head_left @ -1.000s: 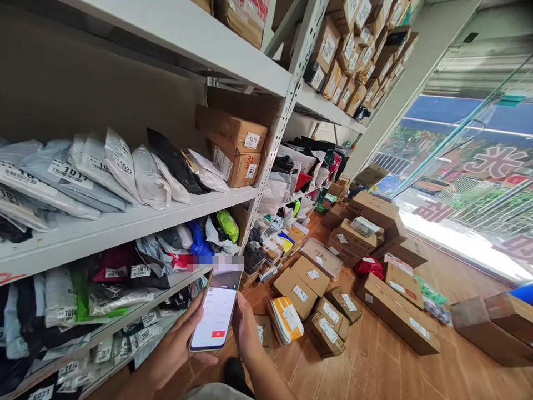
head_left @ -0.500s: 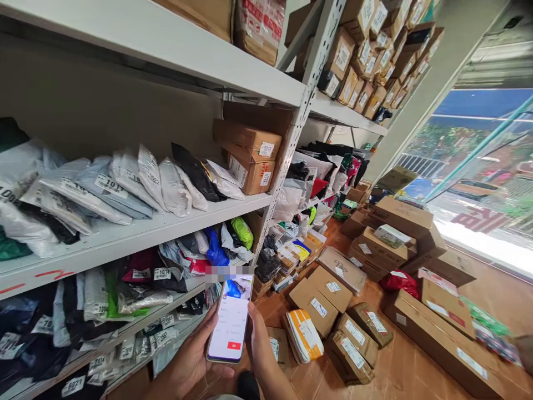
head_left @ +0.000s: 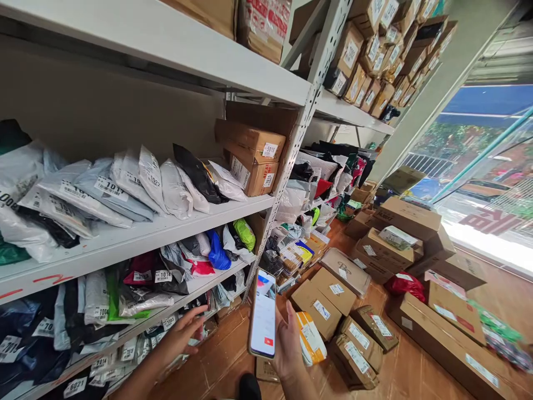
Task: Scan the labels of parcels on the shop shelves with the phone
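A smartphone (head_left: pixel 263 316) with a lit white screen and a red button near its bottom is gripped upright in my right hand (head_left: pixel 289 339). My left hand (head_left: pixel 181 336) is free of it, fingers apart, in front of the lower shelves. Behind that hand lie labelled parcel bags, among them small white ones and a grey bag marked 1014 (head_left: pixel 163 275). A blue bag (head_left: pixel 218 251) and a lime-green bag (head_left: pixel 244 234) rest on the shelf above and beyond the phone. Just right of my right hand, a white and orange parcel (head_left: pixel 311 338) lies on the floor.
White metal shelving (head_left: pixel 137 225) runs along the left, its perforated post (head_left: pixel 291 166) standing ahead. Numbered bags and cartons (head_left: pixel 254 161) fill the shelves. Several cardboard boxes (head_left: pixel 325 297) and a long carton (head_left: pixel 445 339) cover the tiled floor at right, beside a glass front (head_left: pixel 478 183).
My left hand has let go of the phone and moved left, its fingers spreading. The phone has shifted right and stays in my right hand alone.
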`<state>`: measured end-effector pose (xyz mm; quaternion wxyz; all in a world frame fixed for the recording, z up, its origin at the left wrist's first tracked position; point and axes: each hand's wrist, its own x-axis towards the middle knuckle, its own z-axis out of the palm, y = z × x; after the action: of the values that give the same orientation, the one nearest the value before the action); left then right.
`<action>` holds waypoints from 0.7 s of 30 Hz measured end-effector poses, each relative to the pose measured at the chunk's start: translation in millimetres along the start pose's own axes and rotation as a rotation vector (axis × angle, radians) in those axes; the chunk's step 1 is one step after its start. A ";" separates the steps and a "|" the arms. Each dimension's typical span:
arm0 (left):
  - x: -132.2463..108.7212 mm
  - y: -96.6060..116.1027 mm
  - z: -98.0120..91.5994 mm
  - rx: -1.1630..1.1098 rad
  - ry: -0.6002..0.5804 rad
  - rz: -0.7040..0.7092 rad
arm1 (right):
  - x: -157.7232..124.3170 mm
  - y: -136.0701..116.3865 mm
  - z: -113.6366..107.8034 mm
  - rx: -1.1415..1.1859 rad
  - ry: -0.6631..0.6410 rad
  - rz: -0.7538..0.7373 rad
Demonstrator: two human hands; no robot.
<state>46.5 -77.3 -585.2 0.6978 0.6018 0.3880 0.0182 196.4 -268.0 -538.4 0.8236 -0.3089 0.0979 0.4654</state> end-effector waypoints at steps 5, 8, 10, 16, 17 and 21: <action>19.2 9.9 -32.4 0.094 0.170 -0.058 | -10.2 -20.0 -20.0 0.131 -0.128 0.013; 41.2 33.9 -39.1 0.243 0.275 0.077 | -7.0 -21.1 -38.5 0.154 -0.121 -0.007; 65.4 53.7 -32.3 0.320 0.294 0.158 | 2.2 -18.6 -54.4 0.125 -0.079 -0.018; 164.6 99.7 29.0 0.481 0.567 0.188 | 45.1 -16.7 -78.2 0.113 -0.110 0.055; 179.3 102.6 37.7 0.495 0.660 0.141 | 52.3 -19.3 -76.2 0.117 -0.133 0.066; 218.6 102.5 49.5 0.480 0.960 -0.098 | 79.9 -38.4 -63.8 0.112 -0.182 0.122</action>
<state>272.3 17.6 -612.4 0.2849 0.6497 0.6841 0.1694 279.9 -264.3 -608.6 0.8152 -0.2124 0.0673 0.5347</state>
